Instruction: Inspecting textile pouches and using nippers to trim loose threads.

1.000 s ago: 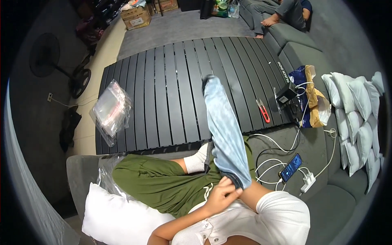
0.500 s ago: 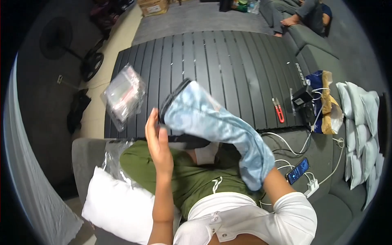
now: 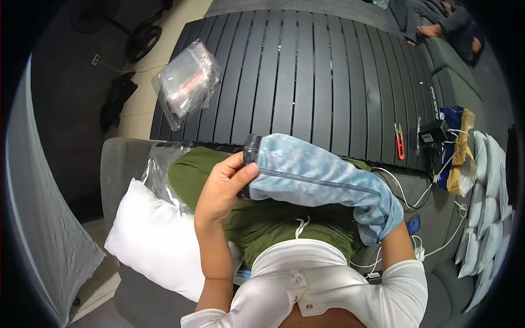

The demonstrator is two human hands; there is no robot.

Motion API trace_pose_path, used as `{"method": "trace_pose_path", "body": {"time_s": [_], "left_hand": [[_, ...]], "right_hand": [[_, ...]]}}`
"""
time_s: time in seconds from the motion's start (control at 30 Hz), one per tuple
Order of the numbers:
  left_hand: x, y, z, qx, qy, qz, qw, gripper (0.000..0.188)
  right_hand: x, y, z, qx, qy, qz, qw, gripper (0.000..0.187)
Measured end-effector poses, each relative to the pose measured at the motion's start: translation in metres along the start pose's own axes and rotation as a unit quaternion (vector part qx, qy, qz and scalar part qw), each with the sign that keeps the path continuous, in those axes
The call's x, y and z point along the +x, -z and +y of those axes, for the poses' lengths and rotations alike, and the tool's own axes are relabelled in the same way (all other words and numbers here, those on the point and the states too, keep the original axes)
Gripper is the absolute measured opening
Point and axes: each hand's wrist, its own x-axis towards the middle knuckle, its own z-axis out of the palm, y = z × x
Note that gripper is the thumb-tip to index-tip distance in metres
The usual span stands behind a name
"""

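A light blue, mottled fabric sleeve [image 3: 311, 169] with a dark seam stretches across my lap, bending down at its right end. My right forearm goes into that end, so my right hand is hidden inside the cloth and its fingers do not show. At the left end is a black elastic band [image 3: 252, 148]. My left hand [image 3: 224, 183] pinches this band between thumb and fingers, the thumb lying on top at the edge of the blue cloth.
Ahead stands a dark slatted table [image 3: 306, 71] bearing clear plastic bags [image 3: 188, 79] and red-handled thread snips [image 3: 400, 143]. On the sofa are a white pillow [image 3: 156, 240], a phone [image 3: 414, 224] and cables. Grey-blue pillow-like packs [image 3: 481, 202] lie right. Another person's foot [image 3: 430, 30] shows far right.
My left hand has gone from spread beside the band to pinching it. The sleeve has come lower and nearer my lap, its banded end turned left. The view has tilted down.
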Motion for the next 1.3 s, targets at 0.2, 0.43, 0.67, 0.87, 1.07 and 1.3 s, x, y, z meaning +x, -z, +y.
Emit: {"method": "trace_pose_path", "body": {"time_s": [0.2,0.43,0.67,0.87,1.07,1.3], "left_hand": [[-0.016,0.004,0.009,-0.023,0.026,-0.009,0.999,0.026],[-0.034,-0.005,0.034,-0.028,0.029,-0.061,0.997,0.03],[-0.03,-0.017,0.021,-0.008,-0.016,-0.02,1.0,0.041],[-0.016,0.002,0.011,0.004,-0.026,0.032,0.999,0.021],[-0.013,0.017,0.014,-0.054,-0.072,0.098,0.991,0.023],[-0.019,0.029,0.025,-0.042,-0.092,0.121,0.987,0.025]], "right_hand": [[-0.004,-0.002,0.033,-0.043,-0.036,-0.022,0.998,0.038],[0.013,0.001,0.051,0.057,-0.055,-0.057,0.995,0.038],[0.017,-0.001,0.079,0.159,-0.098,-0.068,0.98,0.037],[-0.026,0.007,0.11,0.255,-0.169,0.009,0.952,0.037],[-0.068,0.007,0.13,0.355,-0.222,0.084,0.904,0.037],[-0.071,-0.003,0.148,0.467,-0.248,0.095,0.843,0.036]]}}
